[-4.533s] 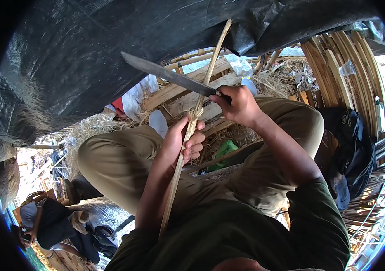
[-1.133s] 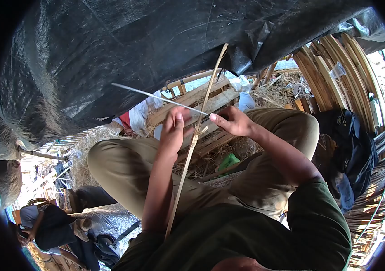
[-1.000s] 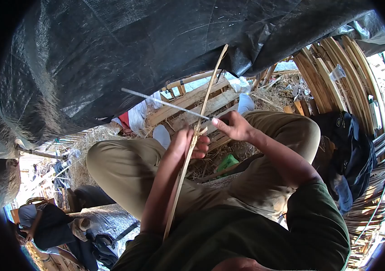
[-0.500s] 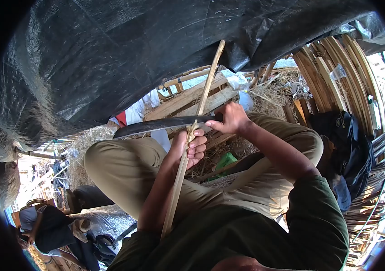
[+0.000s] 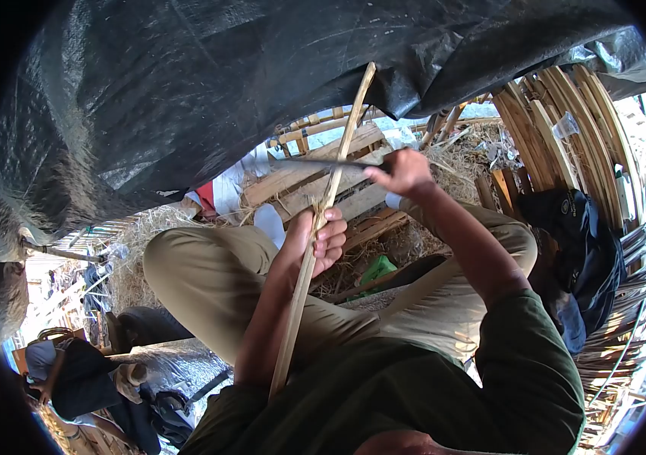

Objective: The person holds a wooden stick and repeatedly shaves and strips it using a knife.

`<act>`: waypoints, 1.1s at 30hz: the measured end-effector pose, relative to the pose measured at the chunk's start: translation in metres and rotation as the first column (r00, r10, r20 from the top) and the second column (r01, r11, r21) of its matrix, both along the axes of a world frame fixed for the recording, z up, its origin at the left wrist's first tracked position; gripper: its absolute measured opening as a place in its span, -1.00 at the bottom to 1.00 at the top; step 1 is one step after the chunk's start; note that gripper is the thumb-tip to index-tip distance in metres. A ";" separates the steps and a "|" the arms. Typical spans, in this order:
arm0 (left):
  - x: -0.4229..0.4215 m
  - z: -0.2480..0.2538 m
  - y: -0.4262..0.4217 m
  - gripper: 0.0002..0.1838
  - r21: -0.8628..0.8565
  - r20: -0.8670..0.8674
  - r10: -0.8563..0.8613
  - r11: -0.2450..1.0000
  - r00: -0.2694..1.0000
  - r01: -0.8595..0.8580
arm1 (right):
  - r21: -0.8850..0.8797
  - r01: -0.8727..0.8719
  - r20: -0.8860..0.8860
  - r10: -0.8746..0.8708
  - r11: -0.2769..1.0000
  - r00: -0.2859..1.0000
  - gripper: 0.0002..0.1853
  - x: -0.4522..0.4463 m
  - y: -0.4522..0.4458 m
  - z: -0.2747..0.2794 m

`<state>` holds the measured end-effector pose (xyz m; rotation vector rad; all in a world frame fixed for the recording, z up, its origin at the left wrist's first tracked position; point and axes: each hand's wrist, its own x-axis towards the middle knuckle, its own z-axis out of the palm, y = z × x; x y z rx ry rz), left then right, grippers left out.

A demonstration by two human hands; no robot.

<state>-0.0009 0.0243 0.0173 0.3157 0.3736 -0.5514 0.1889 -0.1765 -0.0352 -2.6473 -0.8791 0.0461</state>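
A long pale wooden strip (image 5: 302, 292) runs from beside my body up toward the black tarp. My left hand (image 5: 324, 241) is wrapped around its middle, with frayed shavings sticking up just above the fingers. My right hand (image 5: 405, 173) is closed around the handle of a machete (image 5: 315, 161), and its fingers hide most of that handle. The dark blade looks thin, seen nearly edge-on and blurred. It crosses the strip above my left hand; whether it touches the wood I cannot tell.
Black tarp (image 5: 209, 91) hangs low in front. Wooden planks (image 5: 353, 155) lie beyond my crossed legs, with straw around them. Upright slats (image 5: 539, 136) and a dark bag (image 5: 573, 250) are on the right. Another person (image 5: 84, 379) sits at lower left.
My right hand has moved the machete forward along the strip, away from my left hand, and its blade has turned edge-on. My left hand keeps its grip in nearly the same place.
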 end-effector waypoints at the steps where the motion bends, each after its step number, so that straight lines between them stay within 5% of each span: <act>1: -0.003 0.003 0.000 -0.69 0.025 -0.011 -0.003 1.000 1.000 0.003 | -0.059 0.099 0.015 -0.099 0.993 0.995 -0.28 0.014 -0.011 -0.010; 2: -0.011 0.006 -0.004 -0.69 0.046 -0.033 -0.006 0.999 0.999 0.007 | -0.120 0.196 0.031 -0.194 0.973 0.981 -0.31 0.028 -0.023 -0.021; 3: -0.013 0.008 -0.006 -0.69 0.070 -0.043 -0.010 0.997 0.999 0.013 | -0.138 0.122 0.368 -0.064 0.983 0.928 -0.49 0.040 -0.040 -0.029; 4: -0.012 0.005 -0.006 -0.68 0.014 -0.004 -0.065 0.998 0.998 0.065 | -0.161 0.129 0.690 0.018 0.978 0.724 -0.61 0.051 -0.057 -0.037; 5: -0.013 0.006 -0.010 -0.68 0.022 0.024 -0.073 0.997 0.997 0.072 | -0.274 0.080 0.945 0.252 0.958 0.210 -0.56 0.049 -0.066 -0.038; 6: -0.012 0.005 -0.012 -0.69 0.032 0.048 -0.076 0.997 0.996 0.074 | -0.308 0.167 0.951 0.308 0.937 0.024 -0.40 0.037 -0.065 -0.022; 7: -0.011 0.003 -0.013 -0.70 0.036 0.068 -0.079 0.996 0.995 0.076 | -0.337 -0.006 0.940 0.337 0.941 0.054 -0.59 0.027 -0.061 -0.025; 8: -0.010 0.004 -0.014 -0.70 0.040 0.059 -0.052 0.998 0.997 0.050 | -0.106 -0.284 0.777 0.258 0.953 0.574 -0.75 0.003 -0.052 -0.025; 9: -0.008 0.006 -0.015 -0.71 0.044 0.052 -0.029 0.999 0.998 0.027 | 0.014 -0.366 0.520 0.306 0.931 0.797 -0.85 -0.017 -0.042 -0.015; 11: -0.008 0.013 -0.012 -0.71 0.097 0.049 -0.018 0.995 0.999 0.013 | 0.182 -0.278 0.080 0.268 0.943 0.960 -0.67 -0.049 -0.016 0.027; 12: -0.009 0.013 -0.009 -0.71 0.084 0.042 -0.023 0.996 0.999 0.019 | 0.174 -0.199 -0.055 0.212 0.964 0.976 -0.53 -0.061 -0.002 0.059; 14: -0.013 0.018 -0.006 -0.70 0.028 0.020 -0.031 0.999 0.999 0.030 | 0.194 -0.245 0.082 0.233 0.950 0.969 -0.48 -0.034 -0.011 0.012; 19: -0.014 0.018 -0.004 -0.70 0.031 0.005 -0.016 0.999 1.000 0.016 | 0.071 -0.327 0.208 0.307 0.942 0.929 -0.37 0.010 -0.017 0.021; 21: -0.016 0.022 -0.002 -0.70 0.026 0.004 0.001 1.000 1.000 -0.001 | 0.092 -0.255 0.119 0.243 0.963 0.963 -0.37 0.017 -0.020 0.031; 26: -0.022 0.025 -0.002 -0.70 0.204 0.001 0.000 0.979 1.000 0.000 | 0.052 -0.319 0.190 0.304 0.946 0.933 -0.27 0.013 -0.028 0.044; 28: -0.025 0.027 -0.002 -0.71 0.294 0.013 0.012 0.956 1.000 -0.016 | -0.109 -0.332 0.413 0.347 0.937 0.842 -0.54 -0.027 -0.019 0.059; 31: -0.020 0.029 -0.023 -0.71 0.192 -0.008 -0.062 0.980 0.998 0.062 | -0.155 -0.391 0.509 0.412 0.907 0.756 -0.47 -0.040 -0.005 0.066; 32: -0.023 0.029 -0.023 -0.71 0.220 -0.012 -0.075 0.973 0.997 0.076 | -0.157 -0.366 0.466 0.395 0.917 0.792 -0.44 -0.032 -0.005 0.065; 33: -0.026 0.031 -0.020 -0.71 0.222 -0.011 -0.070 0.973 0.997 0.071 | -0.131 -0.316 0.222 0.338 0.940 0.915 -0.36 -0.021 -0.004 0.075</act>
